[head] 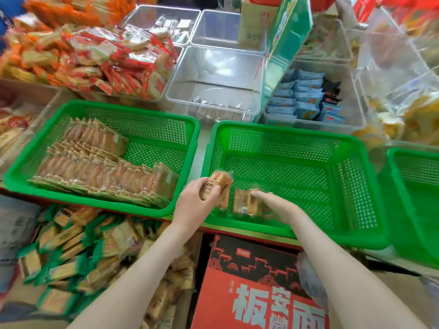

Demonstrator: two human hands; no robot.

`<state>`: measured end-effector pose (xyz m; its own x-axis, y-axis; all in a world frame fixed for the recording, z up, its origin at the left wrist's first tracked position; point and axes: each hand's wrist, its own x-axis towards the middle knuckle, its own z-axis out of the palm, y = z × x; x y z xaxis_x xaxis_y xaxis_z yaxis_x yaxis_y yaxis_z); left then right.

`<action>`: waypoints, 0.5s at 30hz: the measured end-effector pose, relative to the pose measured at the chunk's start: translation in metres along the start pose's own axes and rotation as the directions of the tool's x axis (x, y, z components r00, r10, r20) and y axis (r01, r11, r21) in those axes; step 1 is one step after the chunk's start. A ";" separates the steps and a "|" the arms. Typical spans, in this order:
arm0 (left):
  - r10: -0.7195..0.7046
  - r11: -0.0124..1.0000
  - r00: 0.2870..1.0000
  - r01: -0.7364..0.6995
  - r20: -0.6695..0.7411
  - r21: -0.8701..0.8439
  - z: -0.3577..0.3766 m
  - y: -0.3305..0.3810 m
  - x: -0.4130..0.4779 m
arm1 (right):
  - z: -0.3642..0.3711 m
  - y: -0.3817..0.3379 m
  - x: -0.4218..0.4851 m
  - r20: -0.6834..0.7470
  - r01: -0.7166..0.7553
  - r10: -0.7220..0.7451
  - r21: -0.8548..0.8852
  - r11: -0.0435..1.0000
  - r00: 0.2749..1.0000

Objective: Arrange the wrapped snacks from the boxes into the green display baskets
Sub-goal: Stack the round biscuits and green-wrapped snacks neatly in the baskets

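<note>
The left hand (197,200) gripped a snack (219,180) over the near-left corner of the middle basket (297,134). The right hand (273,203) lay on packs (244,201) standing against its near wall, grip too blurred to tell. Beyond them the floor lay open.

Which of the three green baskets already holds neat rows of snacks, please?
The leftmost basket: rows of snacks stand in it. The middle basket has only a few packs at its near edge; the right basket shows none.
</note>
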<state>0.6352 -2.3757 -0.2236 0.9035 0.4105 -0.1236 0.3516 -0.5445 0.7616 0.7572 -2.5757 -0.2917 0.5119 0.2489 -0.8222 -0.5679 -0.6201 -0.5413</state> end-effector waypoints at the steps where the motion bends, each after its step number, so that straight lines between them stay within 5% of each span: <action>1: -0.035 0.998 0.999 0.035 0.012 -0.046 -0.001 0.000 0.001 | 0.003 -0.003 -0.002 0.068 0.019 -0.024 0.065 0.998 0.997; 4: -0.116 0.974 0.992 0.125 0.055 -0.191 -0.004 -0.004 0.003 | 0.010 -0.012 -0.009 0.173 0.070 -0.099 0.167 0.983 0.980; 15: -0.175 0.916 0.978 0.203 0.111 -0.346 -0.008 -0.010 0.004 | 0.014 -0.017 -0.008 0.080 0.139 -0.187 0.406 0.903 0.979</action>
<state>0.6334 -2.3627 -0.2263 0.8495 0.4158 -0.3247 0.4208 -0.1627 0.8924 0.7537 -2.5566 -0.2786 0.5560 0.4191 -0.7178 -0.7031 -0.2234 -0.6750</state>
